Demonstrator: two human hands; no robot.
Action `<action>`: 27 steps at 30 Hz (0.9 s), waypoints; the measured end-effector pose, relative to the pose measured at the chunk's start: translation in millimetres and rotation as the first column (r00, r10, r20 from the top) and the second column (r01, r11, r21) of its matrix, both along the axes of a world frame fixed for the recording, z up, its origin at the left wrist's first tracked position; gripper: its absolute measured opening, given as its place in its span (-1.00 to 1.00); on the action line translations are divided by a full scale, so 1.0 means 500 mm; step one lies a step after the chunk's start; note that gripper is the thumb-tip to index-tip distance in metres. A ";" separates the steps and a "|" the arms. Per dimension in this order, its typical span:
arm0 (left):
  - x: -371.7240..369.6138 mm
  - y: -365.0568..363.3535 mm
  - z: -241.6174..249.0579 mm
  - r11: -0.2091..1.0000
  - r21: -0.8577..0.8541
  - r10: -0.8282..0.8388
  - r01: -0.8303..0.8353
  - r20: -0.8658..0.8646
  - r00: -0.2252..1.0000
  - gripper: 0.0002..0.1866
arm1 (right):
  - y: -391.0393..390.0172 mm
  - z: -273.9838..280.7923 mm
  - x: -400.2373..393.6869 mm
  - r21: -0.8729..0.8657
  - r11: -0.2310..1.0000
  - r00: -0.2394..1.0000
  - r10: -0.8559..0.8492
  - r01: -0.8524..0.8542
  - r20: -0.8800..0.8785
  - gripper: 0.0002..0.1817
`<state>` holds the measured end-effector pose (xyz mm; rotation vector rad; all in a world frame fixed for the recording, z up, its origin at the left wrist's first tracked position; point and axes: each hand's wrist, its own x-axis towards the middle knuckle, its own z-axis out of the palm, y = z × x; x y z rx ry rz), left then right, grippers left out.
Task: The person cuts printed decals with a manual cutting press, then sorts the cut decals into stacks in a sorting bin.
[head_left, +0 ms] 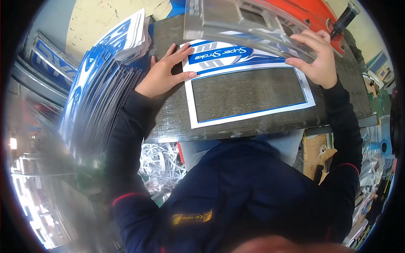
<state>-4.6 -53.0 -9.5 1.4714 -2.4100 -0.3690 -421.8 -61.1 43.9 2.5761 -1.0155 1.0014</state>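
A printed blue-and-white sheet (219, 56) with "Super Stroke" lettering lies on the dark work table, with a large rectangular opening in its near part. My left hand (166, 72) rests at the sheet's left edge, fingers spread and fingertips on it. In my right hand (317, 58) is the right end of a thick clear plastic template (236, 21), pinched between thumb and fingers. The template is tilted above the far part of the sheet and partly covers the print. Its far edge runs out of view.
Left of the table stands a tall fanned stack of printed blue-and-white sheets (95, 90). An orange-red machine (310, 12) with a black-handled lever (344, 21) is at the back right. Shredded paper strips (160, 166) lie below the table's front edge (236, 137).
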 end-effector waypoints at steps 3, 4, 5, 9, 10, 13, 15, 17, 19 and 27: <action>0.023 -0.020 0.001 0.994 0.110 -0.007 -0.001 0.070 0.998 -0.18 | -0.033 -0.021 0.025 -0.067 0.997 0.998 0.028 -0.032 -0.060 -0.40; 0.026 -0.023 0.000 0.996 0.084 -0.026 0.017 0.114 0.993 -0.17 | -0.042 -0.028 0.032 -0.080 0.996 0.997 0.033 -0.038 -0.066 -0.36; 0.027 -0.022 -0.003 0.996 0.083 -0.022 0.013 0.110 0.994 -0.17 | -0.046 -0.030 0.039 -0.080 0.996 0.997 0.037 -0.043 -0.070 -0.36; 0.029 -0.025 -0.013 0.999 0.001 -0.052 0.052 0.000 0.999 -0.17 | -0.054 -0.038 0.058 -0.087 0.995 0.991 0.036 -0.048 -0.130 -0.34; 0.030 -0.024 -0.015 0.998 -0.018 -0.059 0.059 -0.015 0.998 -0.17 | -0.055 -0.041 0.062 -0.100 0.994 0.989 0.040 -0.054 -0.144 -0.33; 0.025 -0.004 -0.009 0.996 -0.084 -0.001 -0.007 -0.095 0.995 -0.22 | -0.060 -0.054 0.065 -0.097 0.993 0.986 0.049 -0.065 -0.157 -0.34; 0.052 -0.013 -0.013 1.000 0.024 -0.001 0.010 -0.350 0.937 -0.24 | -0.061 -0.059 0.067 -0.076 0.994 0.986 0.060 -0.072 -0.158 -0.34; 0.068 -0.016 -0.020 0.990 0.129 0.027 0.058 -0.577 0.816 -0.26 | -0.060 -0.065 0.068 -0.050 0.996 0.986 0.067 -0.076 -0.156 -0.34; 0.054 0.021 0.006 0.980 0.163 0.030 0.116 -0.693 0.721 -0.31 | -0.060 -0.071 0.069 -0.049 0.994 0.982 0.092 -0.101 -0.162 -0.34; 0.055 0.024 -0.006 0.994 -0.043 -0.106 0.097 -0.339 0.935 0.15 | -0.040 -0.075 0.094 0.043 0.996 0.975 0.091 -0.084 -0.203 -0.34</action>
